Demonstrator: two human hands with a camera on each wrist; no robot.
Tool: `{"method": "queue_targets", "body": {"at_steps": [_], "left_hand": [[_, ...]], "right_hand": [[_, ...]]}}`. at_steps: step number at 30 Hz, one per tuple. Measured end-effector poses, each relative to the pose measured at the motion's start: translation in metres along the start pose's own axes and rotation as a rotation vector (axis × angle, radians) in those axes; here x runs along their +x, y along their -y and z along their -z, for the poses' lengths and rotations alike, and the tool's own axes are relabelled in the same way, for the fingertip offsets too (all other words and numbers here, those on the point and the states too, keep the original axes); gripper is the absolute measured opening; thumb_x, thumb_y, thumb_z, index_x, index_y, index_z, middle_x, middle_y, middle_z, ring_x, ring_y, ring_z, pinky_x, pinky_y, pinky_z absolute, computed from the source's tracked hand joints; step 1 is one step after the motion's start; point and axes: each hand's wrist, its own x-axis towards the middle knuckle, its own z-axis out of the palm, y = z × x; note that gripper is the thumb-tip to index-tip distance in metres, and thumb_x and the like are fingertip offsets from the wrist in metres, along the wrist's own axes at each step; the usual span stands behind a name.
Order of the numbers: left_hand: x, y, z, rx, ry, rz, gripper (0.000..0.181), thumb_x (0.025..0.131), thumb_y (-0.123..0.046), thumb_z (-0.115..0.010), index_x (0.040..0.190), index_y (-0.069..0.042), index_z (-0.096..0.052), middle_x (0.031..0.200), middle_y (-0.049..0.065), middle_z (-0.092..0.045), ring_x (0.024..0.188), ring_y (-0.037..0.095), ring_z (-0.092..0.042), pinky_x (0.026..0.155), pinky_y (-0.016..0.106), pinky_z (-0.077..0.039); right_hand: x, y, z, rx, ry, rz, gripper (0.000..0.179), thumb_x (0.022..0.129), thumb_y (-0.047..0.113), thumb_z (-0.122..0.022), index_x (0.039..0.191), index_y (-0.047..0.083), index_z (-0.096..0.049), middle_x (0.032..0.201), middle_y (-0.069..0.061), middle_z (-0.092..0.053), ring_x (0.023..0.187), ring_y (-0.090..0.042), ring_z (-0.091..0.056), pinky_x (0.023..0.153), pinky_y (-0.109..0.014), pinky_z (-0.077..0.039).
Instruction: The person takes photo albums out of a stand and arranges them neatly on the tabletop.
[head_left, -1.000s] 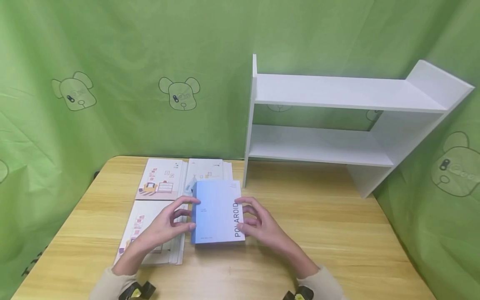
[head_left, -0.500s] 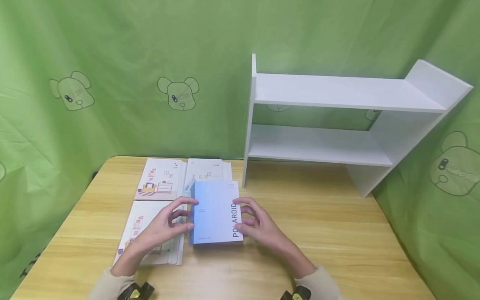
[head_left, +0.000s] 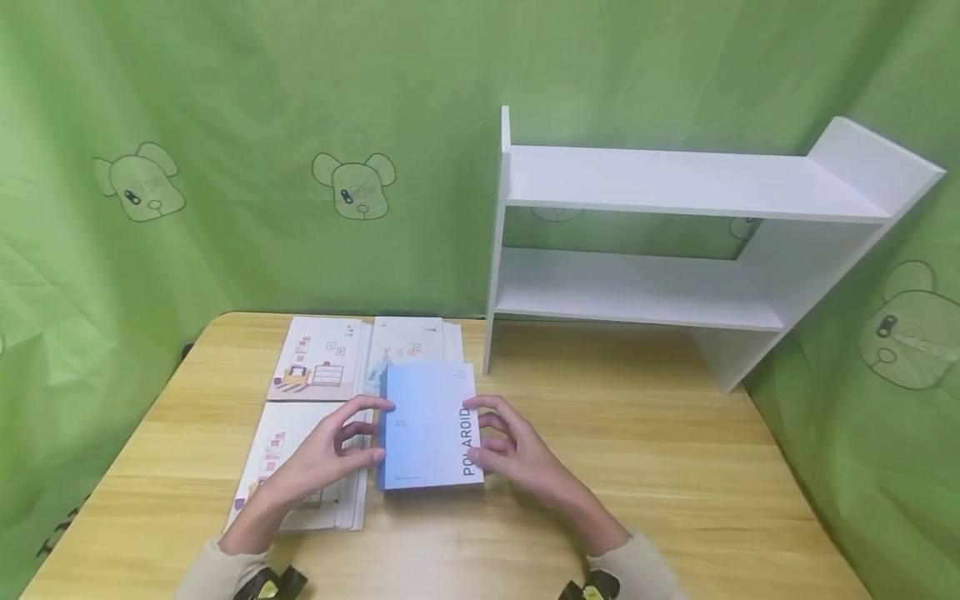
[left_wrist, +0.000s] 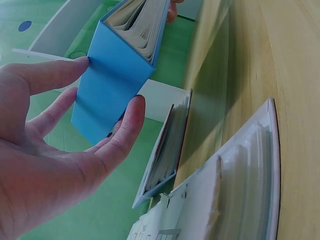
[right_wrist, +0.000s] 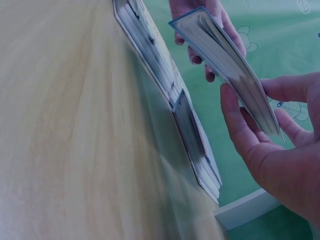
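A pale blue-to-white photo album (head_left: 431, 437), lettered POLAROID, is held flat above the table between both hands. My left hand (head_left: 322, 454) grips its spine side with curled fingers, thumb on the near part. On the opposite edge my right hand (head_left: 521, 450) pinches it between fingers and thumb. In the left wrist view the album's blue spine (left_wrist: 110, 85) faces the left palm, and its page edges show. The right wrist view shows the album (right_wrist: 227, 62) raised off the tabletop, its pages slightly parted.
White illustrated albums lie on the wooden table (head_left: 600, 467): one far left (head_left: 315, 354), one behind the held album (head_left: 408, 337), one partly under the left forearm (head_left: 292, 425). A white two-tier shelf (head_left: 637, 287) stands at the back right before a green curtain (head_left: 255, 100).
The whole head view has shifted a little sideways. Both hands keep the same grip, and the album stays nearly in place.
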Motion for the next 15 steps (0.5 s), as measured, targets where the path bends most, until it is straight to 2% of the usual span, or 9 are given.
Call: {"method": "queue_targets", "body": {"at_steps": [15], "left_hand": [[-0.0004,0.0048,0.0008,0.015,0.002,0.023,0.059,0.089,0.003,-0.075,0.142,-0.004,-0.05,0.149,0.022,-0.044,0.119,0.05,-0.055,0.088,0.04,-0.063]], "right_hand": [[0.001,-0.0055,-0.0015,-0.005,0.007,0.006,0.064,0.092,0.003,-0.073,0.148,0.012,-0.044,0.136,-0.024,-0.052,0.1,-0.034,-0.07,0.085,-0.043,-0.064]]}}
